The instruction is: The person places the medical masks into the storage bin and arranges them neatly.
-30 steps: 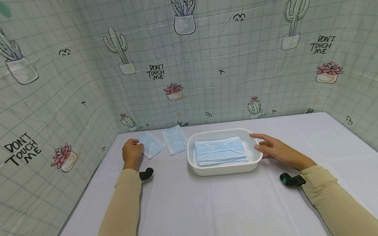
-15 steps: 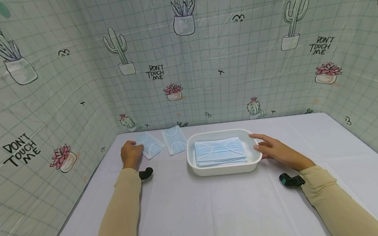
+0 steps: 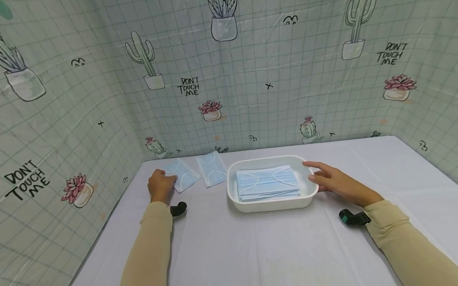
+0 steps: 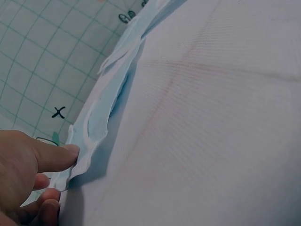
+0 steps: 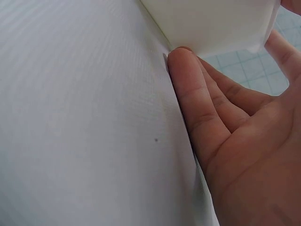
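Note:
At the back left, my left hand pinches the left corner of a light blue face mask. The left wrist view has the thumb on top of that mask and fingertips at its underside. A second face mask lies flat just to the right. My right hand holds the right end of a white plastic tray, thumb over the rim. Other fingers lie against the tray's outer wall in the right wrist view. Inside the tray sits a stack of face masks with white ear loops.
A white cloth covers the table. Behind and to the left rises a grid-patterned curtain with cactus prints, meeting the table's back edge close behind the loose masks. Dark wrist cameras sit at both cuffs.
The left hand has shifted very slightly to the right while at the mask's corner. The right hand, the tray and the stack stay in place.

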Motion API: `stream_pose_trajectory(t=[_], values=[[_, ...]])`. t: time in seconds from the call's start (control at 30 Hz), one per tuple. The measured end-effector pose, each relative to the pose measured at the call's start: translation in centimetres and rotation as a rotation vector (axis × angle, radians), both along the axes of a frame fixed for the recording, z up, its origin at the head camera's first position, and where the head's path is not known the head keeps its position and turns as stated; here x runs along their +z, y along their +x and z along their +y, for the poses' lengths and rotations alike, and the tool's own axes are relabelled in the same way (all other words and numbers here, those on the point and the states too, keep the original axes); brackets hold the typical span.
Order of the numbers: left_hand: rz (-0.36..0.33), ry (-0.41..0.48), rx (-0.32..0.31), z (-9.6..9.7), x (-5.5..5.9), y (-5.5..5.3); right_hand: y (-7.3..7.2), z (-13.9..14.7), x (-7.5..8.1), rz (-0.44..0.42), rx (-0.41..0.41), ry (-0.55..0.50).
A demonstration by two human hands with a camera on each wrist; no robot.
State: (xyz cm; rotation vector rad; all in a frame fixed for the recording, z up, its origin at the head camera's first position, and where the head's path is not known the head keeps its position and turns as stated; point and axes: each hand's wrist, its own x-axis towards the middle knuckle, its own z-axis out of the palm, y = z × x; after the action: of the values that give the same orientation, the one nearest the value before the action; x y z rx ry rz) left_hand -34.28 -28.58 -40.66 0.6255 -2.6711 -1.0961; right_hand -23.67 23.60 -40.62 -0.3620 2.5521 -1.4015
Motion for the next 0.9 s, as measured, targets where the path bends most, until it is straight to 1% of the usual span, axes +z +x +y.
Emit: stream_pose_trajectory(t=[0.13, 0.37, 0.53, 0.67, 0.9], values=[[-0.013, 0.011, 0.001, -0.05, -0.01, -0.17, -0.03, 0.05, 0.04, 0.002, 0.000, 0.010], [-0.012, 0.003, -0.030, -0.36, 0.02, -0.16, -0.05, 0.04, 0.06, -0.010, -0.008, 0.015], [-0.024, -0.018, -0.037, -0.54, 0.24, -0.10, -0.02, 0.11, 0.06, -0.008, -0.008, 0.028], [-0.040, -0.028, -0.030, -0.65, 0.35, -0.04, -0.03, 0.15, 0.01, 0.006, -0.007, 0.032], [-0.004, -0.039, -0.003, -0.75, 0.15, 0.19, 0.04, 0.15, -0.03, -0.001, 0.003, 0.013]])
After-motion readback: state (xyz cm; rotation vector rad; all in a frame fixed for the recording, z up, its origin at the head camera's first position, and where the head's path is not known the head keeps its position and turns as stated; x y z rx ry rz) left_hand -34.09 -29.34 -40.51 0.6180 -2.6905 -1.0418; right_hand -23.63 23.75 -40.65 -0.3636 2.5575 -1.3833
